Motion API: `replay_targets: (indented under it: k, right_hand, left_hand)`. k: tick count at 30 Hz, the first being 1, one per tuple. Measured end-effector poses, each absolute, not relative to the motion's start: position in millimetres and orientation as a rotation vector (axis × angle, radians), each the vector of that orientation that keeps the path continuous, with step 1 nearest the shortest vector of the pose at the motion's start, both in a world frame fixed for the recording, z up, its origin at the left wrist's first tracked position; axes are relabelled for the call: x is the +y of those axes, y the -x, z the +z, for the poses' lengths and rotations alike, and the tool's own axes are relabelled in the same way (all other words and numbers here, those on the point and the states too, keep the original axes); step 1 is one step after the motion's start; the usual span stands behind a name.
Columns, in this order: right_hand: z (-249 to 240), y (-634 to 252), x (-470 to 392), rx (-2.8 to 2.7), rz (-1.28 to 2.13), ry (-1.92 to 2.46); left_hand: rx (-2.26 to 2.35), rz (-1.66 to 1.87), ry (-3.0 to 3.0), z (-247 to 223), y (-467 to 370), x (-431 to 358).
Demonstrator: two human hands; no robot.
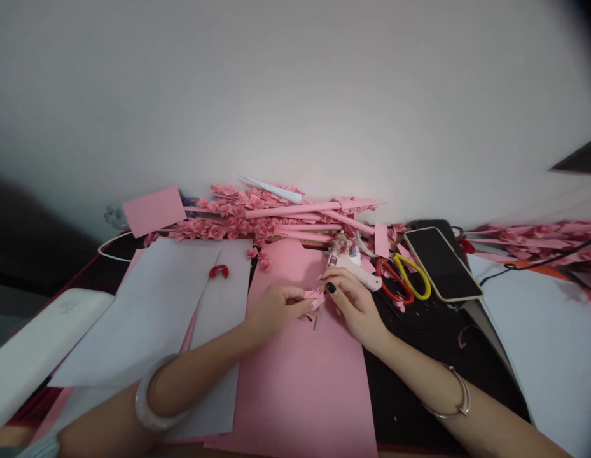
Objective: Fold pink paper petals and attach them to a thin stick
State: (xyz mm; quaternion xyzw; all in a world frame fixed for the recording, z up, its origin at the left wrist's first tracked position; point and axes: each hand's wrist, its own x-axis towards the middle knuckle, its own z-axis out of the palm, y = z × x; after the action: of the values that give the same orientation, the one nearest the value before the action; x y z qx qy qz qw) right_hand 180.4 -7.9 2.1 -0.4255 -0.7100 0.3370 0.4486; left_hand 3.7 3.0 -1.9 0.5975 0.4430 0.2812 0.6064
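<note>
Over the pink sheet [305,381], my left hand [276,312] pinches a small piece of pink paper [314,295] between thumb and fingers. My right hand [355,305] meets it from the other side, its fingers closed at the edge of the same piece. How much of the paper the right fingers grip is partly hidden. Just beyond my hands lies a pale pink glue gun [355,267]. Little folded pink paper flowers [263,258] sit at the sheet's far end.
Pink paper flower stems [276,216] are heaped along the wall. Right of my hands lie scissors with red and yellow handles [412,277] and a phone [443,264]. White sheets [133,312] and a white box-like object [47,343] are at left, more white paper [548,331] at right.
</note>
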Motion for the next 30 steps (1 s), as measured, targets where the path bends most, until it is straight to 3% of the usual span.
replay_targets:
  k: [16, 30]
  right_hand:
    - [0.3, -174.0, -11.5, -1.634, 1.131, 1.081]
    - [2.3, -179.4, -12.1, -1.715, 1.059, 0.978]
  left_hand:
    - [0.979, 0.574, -1.48, -3.6, -2.0, 1.5]
    - [0.894, 0.554, -1.18, 2.0, -4.6, 2.3]
